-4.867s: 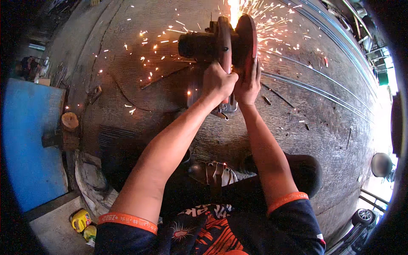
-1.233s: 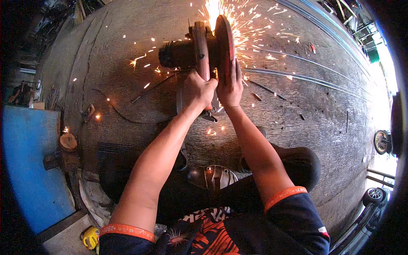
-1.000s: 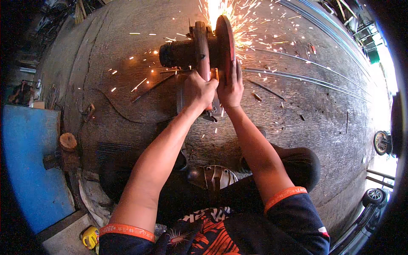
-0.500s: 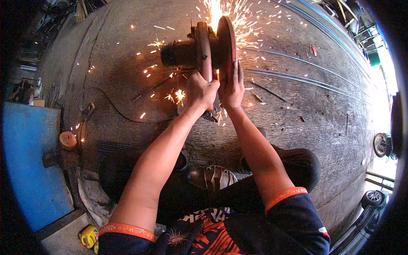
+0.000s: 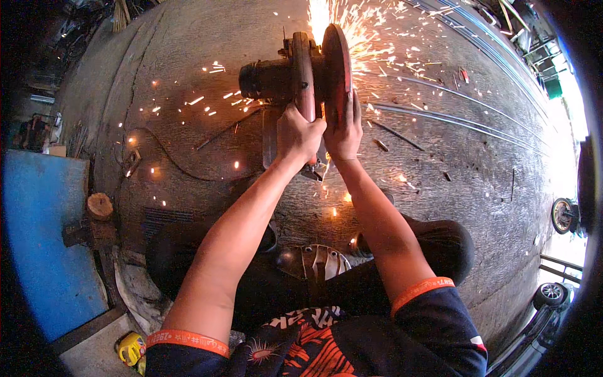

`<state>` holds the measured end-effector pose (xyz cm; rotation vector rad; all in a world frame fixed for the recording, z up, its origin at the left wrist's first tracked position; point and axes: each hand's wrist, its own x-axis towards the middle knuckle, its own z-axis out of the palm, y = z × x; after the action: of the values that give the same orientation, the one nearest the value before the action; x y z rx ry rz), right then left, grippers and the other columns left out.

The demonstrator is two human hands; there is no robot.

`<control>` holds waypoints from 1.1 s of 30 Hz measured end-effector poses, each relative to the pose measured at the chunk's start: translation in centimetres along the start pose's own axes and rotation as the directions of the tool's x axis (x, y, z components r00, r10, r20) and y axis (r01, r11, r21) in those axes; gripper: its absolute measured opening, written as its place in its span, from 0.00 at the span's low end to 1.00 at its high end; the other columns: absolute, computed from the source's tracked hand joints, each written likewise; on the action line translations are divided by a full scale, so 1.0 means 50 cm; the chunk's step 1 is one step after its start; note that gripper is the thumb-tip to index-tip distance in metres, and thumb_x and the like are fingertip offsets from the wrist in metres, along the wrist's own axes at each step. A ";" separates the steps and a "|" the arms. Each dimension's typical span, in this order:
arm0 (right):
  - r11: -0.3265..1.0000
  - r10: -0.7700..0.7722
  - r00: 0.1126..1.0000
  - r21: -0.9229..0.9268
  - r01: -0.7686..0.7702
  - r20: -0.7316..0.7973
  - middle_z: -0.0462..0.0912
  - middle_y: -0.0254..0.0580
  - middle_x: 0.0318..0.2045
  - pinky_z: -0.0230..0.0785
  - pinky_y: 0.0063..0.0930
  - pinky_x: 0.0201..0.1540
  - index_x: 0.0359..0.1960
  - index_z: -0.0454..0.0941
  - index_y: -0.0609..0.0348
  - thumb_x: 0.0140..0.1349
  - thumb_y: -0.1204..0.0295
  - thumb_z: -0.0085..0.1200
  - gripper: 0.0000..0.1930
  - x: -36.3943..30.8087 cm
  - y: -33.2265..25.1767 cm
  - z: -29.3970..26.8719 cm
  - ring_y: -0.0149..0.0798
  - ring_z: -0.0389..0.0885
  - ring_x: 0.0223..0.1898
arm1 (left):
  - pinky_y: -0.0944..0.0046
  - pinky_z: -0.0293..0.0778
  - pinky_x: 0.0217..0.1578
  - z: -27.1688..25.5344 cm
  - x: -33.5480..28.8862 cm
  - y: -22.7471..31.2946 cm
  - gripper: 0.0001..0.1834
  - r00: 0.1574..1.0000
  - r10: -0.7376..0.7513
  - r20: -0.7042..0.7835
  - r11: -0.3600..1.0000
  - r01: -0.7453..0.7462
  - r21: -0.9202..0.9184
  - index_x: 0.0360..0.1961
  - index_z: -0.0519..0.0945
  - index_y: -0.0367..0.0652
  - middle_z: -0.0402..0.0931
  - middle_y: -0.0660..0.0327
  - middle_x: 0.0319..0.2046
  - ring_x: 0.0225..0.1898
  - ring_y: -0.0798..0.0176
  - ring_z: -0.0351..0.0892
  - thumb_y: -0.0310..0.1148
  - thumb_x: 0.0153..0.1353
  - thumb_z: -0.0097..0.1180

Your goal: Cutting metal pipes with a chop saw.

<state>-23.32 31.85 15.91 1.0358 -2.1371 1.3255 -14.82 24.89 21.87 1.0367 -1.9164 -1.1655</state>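
A cut-off saw (image 5: 270, 81) with a dark motor body stands ahead of me on the floor. My left hand (image 5: 300, 138) is wrapped round its reddish handle (image 5: 304, 88). Flat against the side of the round disc guard (image 5: 337, 69) lies my right hand (image 5: 345, 135), fingers stretched upward along it and its thumb not visible. Bright sparks (image 5: 321, 22) burst from behind the guard, and smaller ones scatter over the floor on both sides. The saw hides the spot where it cuts. Under my hands, part of its grey base (image 5: 269, 141) shows.
Long thin metal rods (image 5: 452, 122) run rightward from the saw across the concrete floor. A dark short rod (image 5: 397, 135) lies nearby. On the left are a cable (image 5: 164, 154), a round wooden block (image 5: 100, 206) and a blue panel (image 5: 50, 232). A yellow tape measure (image 5: 130, 349) sits lower left.
The sparks have spread differently: the bright cluster left of my hands is gone, and more fly to the right of the guard. Both hands and the saw hold almost the same position.
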 end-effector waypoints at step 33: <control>0.998 0.014 1.000 0.062 -0.015 0.024 0.62 0.61 0.61 0.68 0.42 0.54 0.66 0.53 0.55 0.48 0.76 0.57 0.41 -0.045 0.010 0.003 0.61 0.66 0.58 | 0.51 0.74 0.36 0.005 -0.039 -0.042 0.18 1.000 -0.020 0.021 0.992 0.017 0.122 0.32 0.75 0.30 0.77 0.40 0.28 0.35 0.42 0.80 0.34 0.41 0.58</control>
<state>-22.26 32.69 14.05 1.0673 -2.1370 1.4014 -13.51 26.09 19.60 1.1127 -2.0206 -1.0855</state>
